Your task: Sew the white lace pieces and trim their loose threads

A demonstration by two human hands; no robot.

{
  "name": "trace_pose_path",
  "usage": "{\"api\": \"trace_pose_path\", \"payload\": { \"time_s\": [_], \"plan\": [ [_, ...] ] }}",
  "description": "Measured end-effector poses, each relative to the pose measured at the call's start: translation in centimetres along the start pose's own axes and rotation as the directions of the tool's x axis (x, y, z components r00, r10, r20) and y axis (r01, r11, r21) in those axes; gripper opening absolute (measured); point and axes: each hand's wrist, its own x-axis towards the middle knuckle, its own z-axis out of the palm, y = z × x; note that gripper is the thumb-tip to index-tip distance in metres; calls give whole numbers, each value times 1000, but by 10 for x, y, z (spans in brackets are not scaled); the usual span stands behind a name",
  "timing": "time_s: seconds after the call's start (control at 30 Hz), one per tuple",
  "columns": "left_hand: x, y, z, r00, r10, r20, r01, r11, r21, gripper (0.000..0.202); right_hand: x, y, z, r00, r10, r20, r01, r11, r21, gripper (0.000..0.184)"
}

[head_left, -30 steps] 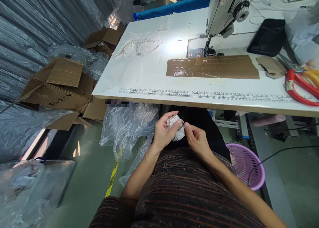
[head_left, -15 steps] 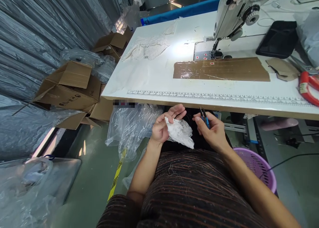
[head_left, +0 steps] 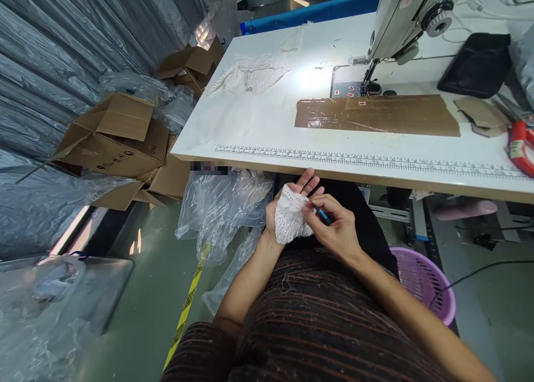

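Note:
A small piece of white lace (head_left: 290, 218) lies across the palm of my left hand (head_left: 271, 219), which holds it over my lap. The outer fingers of that hand stretch out beyond the lace toward the table edge. My right hand (head_left: 337, 229) is closed around blue-handled thread snips (head_left: 324, 216). Its thumb and fingertips touch the right edge of the lace. The snips' blades are mostly hidden by the fingers.
Ahead stands a white sewing table (head_left: 254, 126) with a printed ruler along its front. On it are a sewing machine (head_left: 392, 31), brown cardboard strip (head_left: 375, 115), more lace (head_left: 254, 79) and red-handled scissors (head_left: 519, 148). Cardboard boxes (head_left: 125, 132) stand left, a purple basket (head_left: 442, 282) right.
My right hand has moved left with the snips and now meets the lace. The lace has been turned and spread flatter over my left palm.

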Motion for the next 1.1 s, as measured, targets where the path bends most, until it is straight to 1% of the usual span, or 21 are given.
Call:
{"api": "trace_pose_path", "payload": {
  "time_s": [0.03,0.1,0.17,0.2,0.23,0.27,0.33,0.37,0.4,0.47,0.53,0.6,0.67,0.7,0.77,0.83,0.87,0.93,1.03,1.1],
  "plan": [
    [-3,-1,-2,999,-34,0,34,999,-24,40,1,0,-2,998,69,8,-69,997,39,17],
    [-12,-5,-6,997,-82,-3,81,995,-53,58,3,-1,-8,979,203,20,-204,972,113,22],
    [-23,-10,-12,998,-63,-9,63,997,-44,80,4,0,-14,960,277,32,-278,947,161,26],
    [-28,-12,-15,999,-40,-12,40,999,-24,85,4,0,-16,955,295,35,-297,940,171,28],
    [-32,-14,-17,1000,-25,-14,25,1000,6,84,3,1,-17,951,305,39,-307,935,179,30],
    [-35,-16,-19,1000,-22,-14,22,999,40,77,3,2,-18,951,308,44,-310,932,186,31],
    [-36,-17,-19,999,-50,-16,51,994,99,52,2,4,-18,955,293,40,-295,935,198,33],
    [-34,-17,-18,998,-65,-21,67,991,118,42,0,5,-17,958,284,37,-285,937,200,33],
    [-32,-15,-17,997,-66,-30,70,989,130,38,-1,5,-17,960,278,34,-279,939,199,33],
    [-27,-12,-12,998,-31,-60,40,988,147,37,-5,7,-17,959,282,43,-285,939,191,34],
    [-22,-8,-6,994,35,-106,-15,981,191,38,-9,9,-18,952,297,68,-305,936,174,34],
    [-18,-5,-3,983,105,-151,-61,961,269,41,-13,12,-20,950,298,97,-310,937,158,33],
    [-15,-4,-2,971,166,-172,-96,929,358,44,-15,14,-22,951,287,120,-302,942,143,32],
    [-14,-4,-2,966,194,-169,-113,909,402,43,-16,15,-24,953,279,122,-294,947,131,32],
    [-14,-3,-4,962,236,-137,-142,861,488,31,-17,16,-26,961,255,109,-267,958,105,32],
    [-13,-2,-7,961,257,-98,-162,816,555,19,-18,14,-29,968,230,99,-239,966,101,33],
    [-13,-2,-8,962,259,-86,-164,802,575,17,-19,13,-29,970,222,102,-233,966,109,35],
    [-13,0,-9,963,257,-82,-160,791,590,20,-22,10,-30,965,234,119,-249,961,124,40],
    [-13,2,-8,963,255,-83,-150,769,621,34,-25,7,-29,945,294,141,-309,946,101,45],
    [-14,4,-7,961,266,-76,-156,748,645,38,-27,6,-28,932,327,154,-342,936,81,48]
  ]
}}
